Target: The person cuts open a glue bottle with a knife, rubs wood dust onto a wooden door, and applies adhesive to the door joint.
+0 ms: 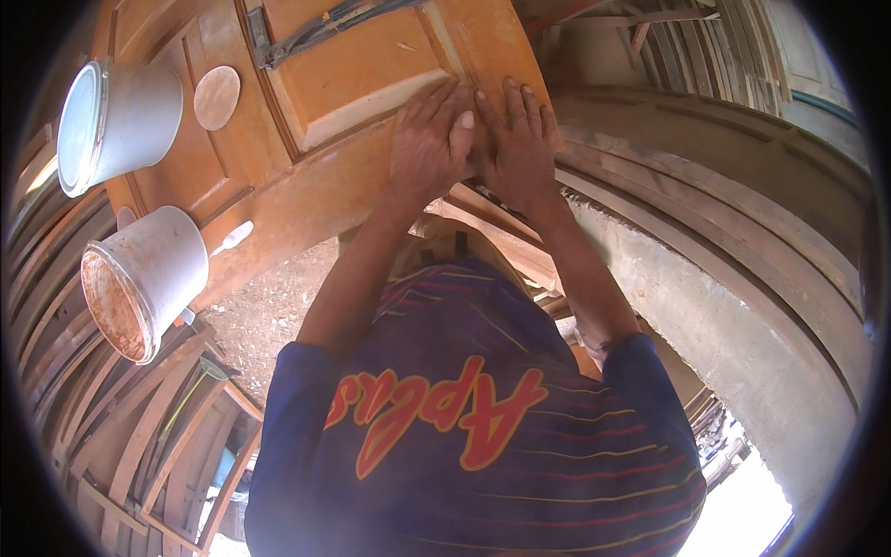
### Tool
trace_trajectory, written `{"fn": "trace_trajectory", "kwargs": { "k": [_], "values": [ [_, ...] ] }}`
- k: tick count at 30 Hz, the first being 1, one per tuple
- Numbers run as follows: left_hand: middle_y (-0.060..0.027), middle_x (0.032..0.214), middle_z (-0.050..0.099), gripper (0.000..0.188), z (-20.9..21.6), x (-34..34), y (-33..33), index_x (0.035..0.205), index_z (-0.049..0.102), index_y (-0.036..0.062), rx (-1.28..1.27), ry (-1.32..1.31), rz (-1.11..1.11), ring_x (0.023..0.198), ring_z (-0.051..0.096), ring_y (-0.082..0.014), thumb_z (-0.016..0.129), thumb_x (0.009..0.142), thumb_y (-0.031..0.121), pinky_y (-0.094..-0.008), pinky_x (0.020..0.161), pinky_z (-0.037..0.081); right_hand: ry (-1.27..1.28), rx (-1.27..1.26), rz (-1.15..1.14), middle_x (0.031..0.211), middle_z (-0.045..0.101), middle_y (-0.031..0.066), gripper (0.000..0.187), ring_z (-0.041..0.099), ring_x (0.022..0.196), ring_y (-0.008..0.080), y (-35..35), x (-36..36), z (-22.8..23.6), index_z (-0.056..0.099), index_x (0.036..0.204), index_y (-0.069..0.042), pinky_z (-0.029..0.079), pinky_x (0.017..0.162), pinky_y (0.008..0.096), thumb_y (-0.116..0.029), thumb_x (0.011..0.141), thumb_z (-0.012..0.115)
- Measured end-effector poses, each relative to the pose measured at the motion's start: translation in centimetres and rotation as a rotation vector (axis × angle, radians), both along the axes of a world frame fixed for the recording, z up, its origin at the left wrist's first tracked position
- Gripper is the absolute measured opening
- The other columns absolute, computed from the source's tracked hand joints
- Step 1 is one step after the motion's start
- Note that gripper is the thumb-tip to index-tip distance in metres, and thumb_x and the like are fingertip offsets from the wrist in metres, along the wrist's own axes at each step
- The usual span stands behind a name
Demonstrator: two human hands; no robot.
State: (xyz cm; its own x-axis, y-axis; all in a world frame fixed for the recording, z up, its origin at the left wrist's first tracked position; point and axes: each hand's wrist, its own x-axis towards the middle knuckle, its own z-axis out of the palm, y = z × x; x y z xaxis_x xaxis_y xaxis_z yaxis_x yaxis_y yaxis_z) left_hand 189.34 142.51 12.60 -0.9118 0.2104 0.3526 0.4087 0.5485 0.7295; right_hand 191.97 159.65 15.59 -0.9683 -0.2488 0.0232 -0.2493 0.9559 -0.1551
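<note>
Both my hands rest on the near right corner of an orange-brown panelled wooden door [306, 190]. My left hand [429, 139] lies on the wood with its fingers stretched forward and its thumb raised. Beside it, my right hand [522, 144] lies flat, fingers extended toward the door's right edge. The two hands nearly touch. Whether anything thin is under the palms is hidden. A pale, bare-looking strip [371, 110] runs along the panel edge just left of my left hand. Farther up the door lies a long dark metal tool [320, 32], its kind unclear.
On the left of the door are a lidded white bucket [144, 119], an open bucket [176, 255] with reddish-brown residue, a round pale disc [217, 97] and a small white plastic piece [234, 237]. Wooden frames [139, 446] stand lower left. A concrete ledge [705, 316] and stacked boards [715, 204] lie right.
</note>
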Motion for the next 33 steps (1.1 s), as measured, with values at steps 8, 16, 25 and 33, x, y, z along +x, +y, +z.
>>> {"fn": "trace_trajectory", "kwargs": {
  "k": [8, 16, 25, 33],
  "values": [
    [-0.0237, 0.135, 0.065, 0.045, 0.1, -0.1, 0.2, 0.133, 0.064, -0.0043, -0.03, 0.0, 0.004, 0.126, 0.059, -0.0426, 0.046, 0.106, 0.027, -0.0504, 0.11, 0.042, -0.05, -0.15, -0.006, 0.16, 0.034, 0.0275, 0.074, 0.029, 0.152, 0.0444, 0.9, 1.5, 0.7, 0.043, 0.157, -0.011, 0.022, 0.121, 0.0602, -0.044, 0.095, 0.065],
    [-0.0173, 0.122, 0.07, 0.029, 3.3, 4.1, -1.6, 0.119, 0.07, 0.0028, 0.286, -0.216, -0.232, 0.114, 0.064, -0.0355, 0.06, 0.098, 0.02, -0.0462, 0.103, 0.047, -0.046, -0.153, -0.011, 0.161, 0.037, 0.0202, 0.061, 0.033, 0.151, 0.0362, 2.8, 1.4, 0.0, 0.044, 0.156, -0.009, 0.024, 0.121, 0.0536, -0.03, 0.101, 0.058],
    [-0.0113, 0.143, 0.059, 0.05, -9.1, 10.7, 1.1, 0.145, 0.051, 0.0077, 1.942, -1.454, 0.048, 0.133, 0.055, -0.0307, 0.06, 0.103, 0.033, -0.0492, 0.116, 0.042, -0.014, -0.349, 0.0, 0.158, 0.044, 0.0224, 0.049, 0.037, 0.149, 0.0386, 3.1, 1.4, -0.3, 0.053, 0.149, -0.003, 0.022, 0.123, 0.051, -0.02, 0.102, 0.052],
    [-0.014, 0.147, 0.054, 0.056, -6.8, 5.4, 3.0, 0.145, 0.051, 0.0072, 2.261, -1.282, -0.116, 0.139, 0.049, -0.0336, 0.056, 0.103, 0.044, -0.052, 0.119, 0.04, -0.015, -0.364, -0.023, 0.16, 0.043, 0.0217, 0.048, 0.036, 0.15, 0.0398, 3.0, 1.6, -0.1, 0.052, 0.15, -0.003, 0.022, 0.124, 0.0508, -0.021, 0.106, 0.046]
  ]
}}
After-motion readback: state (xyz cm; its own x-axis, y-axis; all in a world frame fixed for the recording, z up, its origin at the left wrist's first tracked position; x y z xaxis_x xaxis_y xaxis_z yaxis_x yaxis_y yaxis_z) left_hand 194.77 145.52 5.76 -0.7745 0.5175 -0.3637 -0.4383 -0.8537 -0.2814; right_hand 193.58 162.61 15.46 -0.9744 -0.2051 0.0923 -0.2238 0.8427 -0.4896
